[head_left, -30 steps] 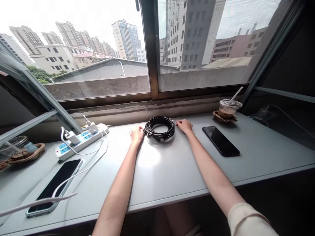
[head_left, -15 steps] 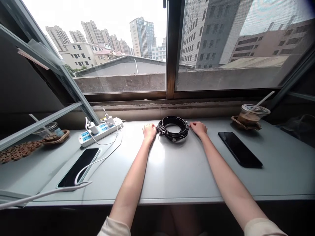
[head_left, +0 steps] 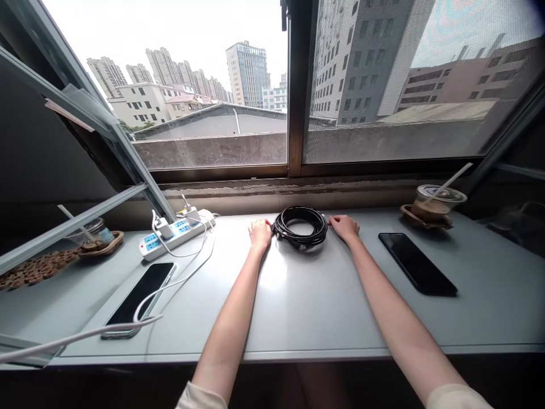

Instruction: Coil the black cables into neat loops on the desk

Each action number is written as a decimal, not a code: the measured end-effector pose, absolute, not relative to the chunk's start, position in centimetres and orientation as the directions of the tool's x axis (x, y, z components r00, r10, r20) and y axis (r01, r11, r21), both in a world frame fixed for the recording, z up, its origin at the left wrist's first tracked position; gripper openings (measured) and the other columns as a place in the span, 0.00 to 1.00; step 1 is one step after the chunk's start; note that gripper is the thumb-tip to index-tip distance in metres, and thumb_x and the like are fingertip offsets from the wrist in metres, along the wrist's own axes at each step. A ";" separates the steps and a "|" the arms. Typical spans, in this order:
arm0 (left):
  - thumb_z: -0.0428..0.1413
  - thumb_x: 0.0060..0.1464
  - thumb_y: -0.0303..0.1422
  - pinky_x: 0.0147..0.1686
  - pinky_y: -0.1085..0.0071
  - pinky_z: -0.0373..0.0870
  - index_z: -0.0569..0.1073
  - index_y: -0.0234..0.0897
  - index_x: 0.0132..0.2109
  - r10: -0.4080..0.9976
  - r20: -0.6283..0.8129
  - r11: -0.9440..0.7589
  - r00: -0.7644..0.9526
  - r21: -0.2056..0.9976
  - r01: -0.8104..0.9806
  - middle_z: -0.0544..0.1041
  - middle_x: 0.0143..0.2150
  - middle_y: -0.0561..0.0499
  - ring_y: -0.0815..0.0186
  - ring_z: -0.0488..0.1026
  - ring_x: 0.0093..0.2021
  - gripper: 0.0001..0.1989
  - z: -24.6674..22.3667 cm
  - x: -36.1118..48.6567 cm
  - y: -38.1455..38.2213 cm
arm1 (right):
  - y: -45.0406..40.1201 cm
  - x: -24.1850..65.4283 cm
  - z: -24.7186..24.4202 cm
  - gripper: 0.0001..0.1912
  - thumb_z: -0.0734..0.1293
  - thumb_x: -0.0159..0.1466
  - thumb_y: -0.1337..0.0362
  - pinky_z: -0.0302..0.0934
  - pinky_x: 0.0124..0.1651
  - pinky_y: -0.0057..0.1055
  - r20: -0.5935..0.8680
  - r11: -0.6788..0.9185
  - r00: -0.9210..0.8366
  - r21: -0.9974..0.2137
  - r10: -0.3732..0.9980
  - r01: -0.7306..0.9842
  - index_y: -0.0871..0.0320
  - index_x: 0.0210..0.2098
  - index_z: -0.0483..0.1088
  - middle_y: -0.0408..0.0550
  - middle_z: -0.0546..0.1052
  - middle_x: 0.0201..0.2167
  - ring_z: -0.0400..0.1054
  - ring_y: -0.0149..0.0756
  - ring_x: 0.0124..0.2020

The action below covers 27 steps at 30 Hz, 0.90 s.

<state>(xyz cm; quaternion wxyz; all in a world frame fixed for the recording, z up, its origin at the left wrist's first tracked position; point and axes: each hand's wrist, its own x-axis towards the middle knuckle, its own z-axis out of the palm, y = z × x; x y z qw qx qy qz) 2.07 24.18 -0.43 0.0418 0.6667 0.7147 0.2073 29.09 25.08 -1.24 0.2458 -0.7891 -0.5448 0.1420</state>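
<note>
Only the viewpoint has tipped slightly; the black cable coil (head_left: 319, 229) sits fully wound on the bench (head_left: 319, 307), nothing drawn out, between left hand (head_left: 260, 232) and right hand (head_left: 346, 227). Each grip looks curled; whether either pinches cable, I cannot tell.

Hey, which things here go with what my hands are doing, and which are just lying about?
With your hands:
- black cable coil, between your left hand and right hand

Lying about:
- power strip
- left phone
- right phone
- white cable
- left cup
- right cup
</note>
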 end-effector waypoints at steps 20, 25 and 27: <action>0.51 0.59 0.39 0.51 0.55 0.64 0.70 0.33 0.48 0.957 0.232 0.063 -0.172 0.414 0.908 0.72 0.47 0.45 0.60 0.68 0.50 0.15 -0.6 1.9 24.3 | 25.0 28.8 -0.9 0.15 0.61 0.65 0.55 0.63 0.47 0.40 0.017 -0.298 0.357 -0.515 0.934 0.804 0.60 0.41 0.71 0.49 0.74 0.40 0.69 0.35 0.42; 0.51 0.59 0.39 0.51 0.56 0.64 0.71 0.33 0.46 0.960 0.226 0.058 -0.168 0.425 0.903 0.72 0.47 0.46 0.61 0.68 0.49 0.14 -0.6 1.8 24.5 | 25.1 28.8 -0.9 0.15 0.61 0.66 0.56 0.63 0.47 0.40 0.017 -0.293 0.349 -0.509 0.937 0.810 0.60 0.43 0.70 0.49 0.74 0.42 0.69 0.35 0.43; 0.51 0.59 0.39 0.51 0.56 0.63 0.71 0.33 0.45 0.960 0.224 0.060 -0.171 0.433 0.900 0.72 0.47 0.46 0.61 0.68 0.49 0.14 -0.6 1.8 24.5 | 25.1 28.8 -0.9 0.15 0.61 0.66 0.56 0.64 0.47 0.40 0.018 -0.290 0.346 -0.507 0.938 0.812 0.60 0.43 0.70 0.49 0.74 0.43 0.69 0.36 0.43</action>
